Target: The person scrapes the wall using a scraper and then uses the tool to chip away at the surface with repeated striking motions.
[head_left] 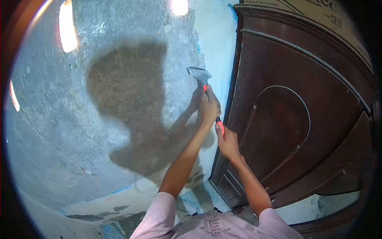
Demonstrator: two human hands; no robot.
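Observation:
Both my hands grip one long-handled scraper (199, 73) with a wide metal head and a red and black handle. My left hand (209, 106) is wrapped round the handle just below the head. Lower down, my right hand (228, 141) closes on the red end of the handle. The scraper's head lies against the wall (175, 91), whose surface is grey and rough, close to the boundary with a pale light-blue strip (215, 44). The handle slants down to the right.
A dark brown wooden panel of furniture (278, 115) stands close on the right, with cardboard (310, 10) on top. My shadow (131, 91) falls on the wall. Bright light patches (67, 28) show at the upper left. Bare, flaked areas (89, 217) mark the wall's lower part.

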